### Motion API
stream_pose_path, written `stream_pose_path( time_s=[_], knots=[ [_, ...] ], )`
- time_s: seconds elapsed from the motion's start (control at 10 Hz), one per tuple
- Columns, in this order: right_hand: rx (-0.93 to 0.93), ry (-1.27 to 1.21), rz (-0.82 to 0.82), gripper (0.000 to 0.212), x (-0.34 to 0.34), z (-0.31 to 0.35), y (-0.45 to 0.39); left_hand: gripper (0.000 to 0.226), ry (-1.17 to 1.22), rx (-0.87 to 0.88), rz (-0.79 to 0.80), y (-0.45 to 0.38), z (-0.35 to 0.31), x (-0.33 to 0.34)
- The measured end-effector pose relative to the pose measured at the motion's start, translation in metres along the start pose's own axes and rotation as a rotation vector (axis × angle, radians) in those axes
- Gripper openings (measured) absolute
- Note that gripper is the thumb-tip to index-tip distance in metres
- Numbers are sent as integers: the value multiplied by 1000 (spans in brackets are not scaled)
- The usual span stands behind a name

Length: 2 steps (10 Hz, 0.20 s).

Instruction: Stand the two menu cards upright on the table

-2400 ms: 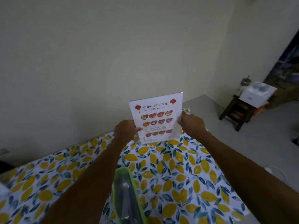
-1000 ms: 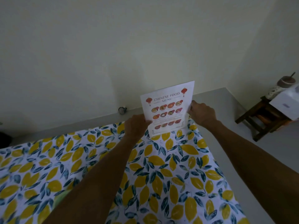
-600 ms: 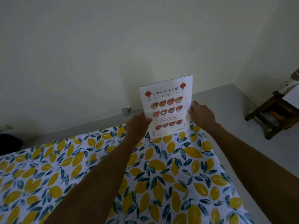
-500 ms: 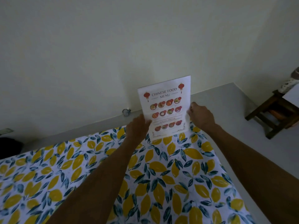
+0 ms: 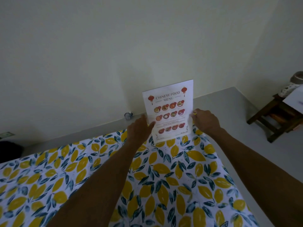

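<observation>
One menu card (image 5: 169,110), white with "Chinese Food Menu" and rows of red dishes, stands upright near the far right corner of the table (image 5: 164,185), which wears a lemon-print cloth. My left hand (image 5: 139,130) holds the card's left edge, thumb over its front. My right hand (image 5: 205,122) has its fingertips at the right edge. The card's bottom edge rests on the cloth. A second menu card is not in view.
Behind the table a pale wall meets a grey floor strip, with a small round object (image 5: 128,115) at its base. A dark wooden stool (image 5: 275,117) carrying a white box and a jar stands at the right. Something dark (image 5: 9,149) sits at far left.
The card has come down and stands straighter, its base on the cloth. My left fingers have loosened and stretched out. The view has shifted left, so the green-rimmed object near me is gone from view.
</observation>
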State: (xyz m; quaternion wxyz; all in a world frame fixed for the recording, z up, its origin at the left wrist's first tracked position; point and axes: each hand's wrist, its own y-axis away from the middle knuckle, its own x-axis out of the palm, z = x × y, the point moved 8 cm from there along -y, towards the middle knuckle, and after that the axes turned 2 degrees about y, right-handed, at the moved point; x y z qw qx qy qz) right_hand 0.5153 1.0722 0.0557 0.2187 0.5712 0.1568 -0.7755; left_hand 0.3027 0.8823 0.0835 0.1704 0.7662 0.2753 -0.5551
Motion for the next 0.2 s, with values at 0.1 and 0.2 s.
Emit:
stream_pose_path(
  time_s=[0.1,0.2],
  knots=[
    [33,33,6,37,-11,5,13,54,-64,25,8,7,1,-8],
    [71,69,-12,38,-21,9,22,55,-101,26,-9,10,6,-18]
  ],
)
